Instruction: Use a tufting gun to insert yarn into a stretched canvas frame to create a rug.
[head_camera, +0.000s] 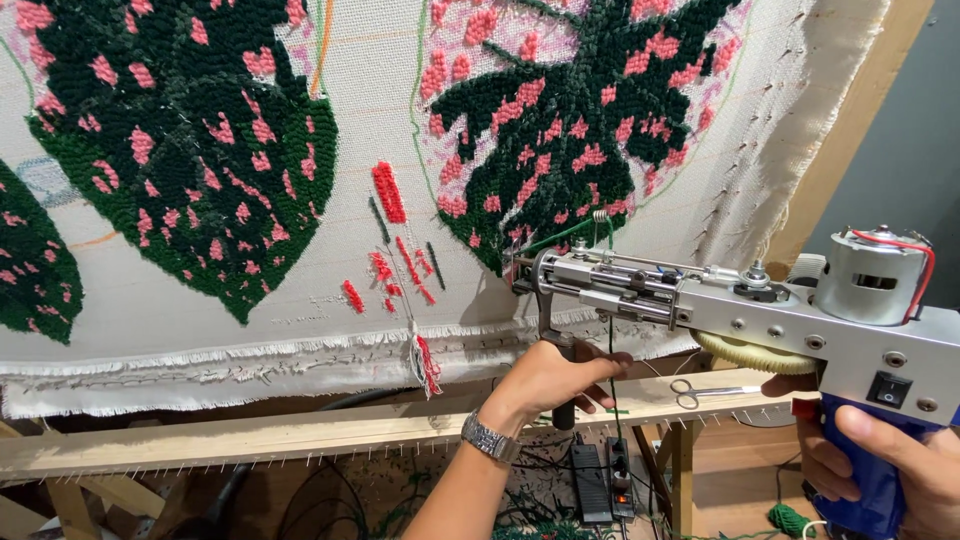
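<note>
left hand (550, 385) clenched on front handle | right hand (880, 455) grips tufting gun (740, 310) | needle seemingly at leaf edge (510, 262)

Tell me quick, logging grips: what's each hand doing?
Left hand: closed on the tufting gun's front handle.
Right hand: closed on its blue grip.

Both hands (548, 380) (880, 460) gripping tufting gun (730, 305) against leaf-patterned cloth (300, 290)

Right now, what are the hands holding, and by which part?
Both hold one tufting gun. The left hand grips its black front handle below the needle end; the right hand wraps the blue rear grip under the motor.
</note>
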